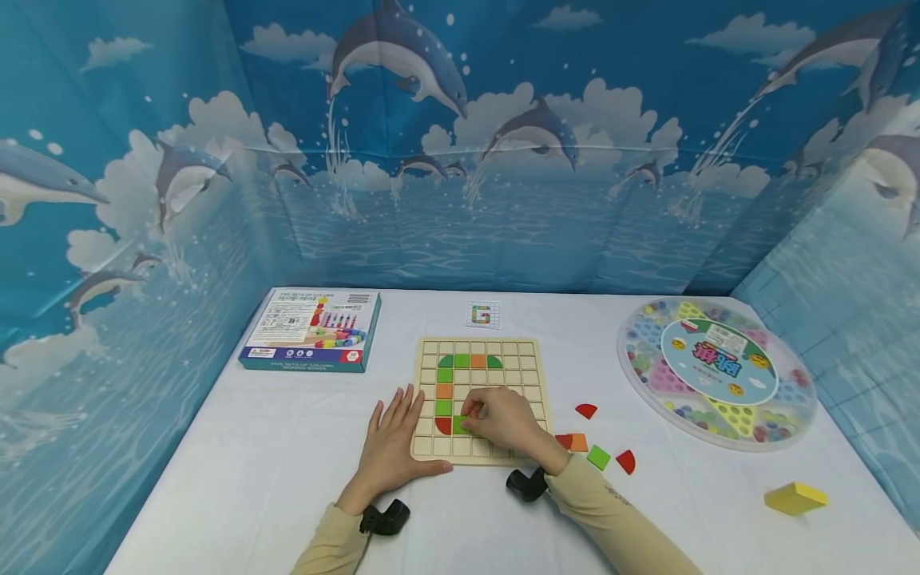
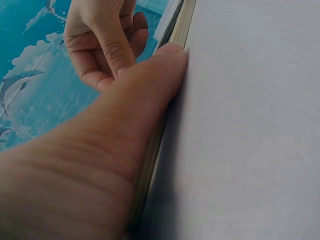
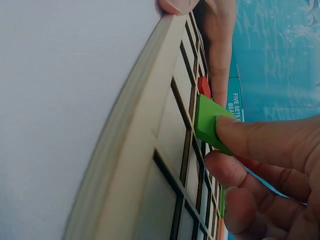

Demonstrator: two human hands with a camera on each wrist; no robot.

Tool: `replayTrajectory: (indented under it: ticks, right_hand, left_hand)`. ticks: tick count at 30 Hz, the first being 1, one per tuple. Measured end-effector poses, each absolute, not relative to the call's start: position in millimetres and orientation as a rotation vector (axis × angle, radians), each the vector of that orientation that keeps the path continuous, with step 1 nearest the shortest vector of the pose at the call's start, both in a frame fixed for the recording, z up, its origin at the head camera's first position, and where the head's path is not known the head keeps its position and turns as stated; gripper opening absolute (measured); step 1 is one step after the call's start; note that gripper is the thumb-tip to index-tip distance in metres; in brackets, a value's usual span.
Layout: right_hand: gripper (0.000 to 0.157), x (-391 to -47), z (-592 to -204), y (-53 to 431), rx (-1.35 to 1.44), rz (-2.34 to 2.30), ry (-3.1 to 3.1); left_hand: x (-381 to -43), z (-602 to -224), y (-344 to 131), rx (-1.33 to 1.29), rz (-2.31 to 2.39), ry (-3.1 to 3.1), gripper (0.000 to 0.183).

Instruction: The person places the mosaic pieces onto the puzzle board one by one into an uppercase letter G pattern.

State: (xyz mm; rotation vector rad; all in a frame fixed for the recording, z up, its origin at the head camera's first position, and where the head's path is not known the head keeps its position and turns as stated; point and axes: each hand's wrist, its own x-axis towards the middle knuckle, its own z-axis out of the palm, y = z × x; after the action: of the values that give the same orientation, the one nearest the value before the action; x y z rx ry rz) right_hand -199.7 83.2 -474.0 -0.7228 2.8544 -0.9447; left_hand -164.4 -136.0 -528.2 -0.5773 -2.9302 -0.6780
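Note:
A wooden grid board lies on the table, with green, orange and red tiles set in its squares. My right hand is over the lower part of the board and pinches a green square tile between thumb and fingers. In the right wrist view that tile stands tilted at a grid square, beside a red quarter-round tile. My left hand rests at the board's lower left corner with fingers spread, its thumb along the near edge.
Loose red, orange and green tiles lie right of the board. A small pattern card is behind it. At the back left sits a boxed bead set; a round marble game case is at right, with a yellow block nearer.

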Motion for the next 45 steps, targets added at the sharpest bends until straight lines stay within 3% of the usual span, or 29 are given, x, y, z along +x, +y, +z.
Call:
replayTrajectory:
  ticks: [14, 29, 34, 45]
  right_hand:
    - [0.004, -198, -478, 86, -0.74, -0.832, 2.917]
    - [0.022, -194, -475, 98, -0.821, -0.748, 2.856]
    - [0.03, -189, -469, 120, -0.77, -0.833, 2.836]
    - [0.023, -177, -461, 202, -0.586, -0.846, 2.936]
  left_hand:
    - [-166, -528, -135, -0.583, -0.669, -2.937, 0.116]
    - [-168, -528, -134, -0.567, -0.651, -2.97, 0.117]
    - [-167, -528, -134, -0.574, -0.657, -2.968, 0.117]
    - [-164, -529, -136, -0.565, -0.664, -2.965, 0.118]
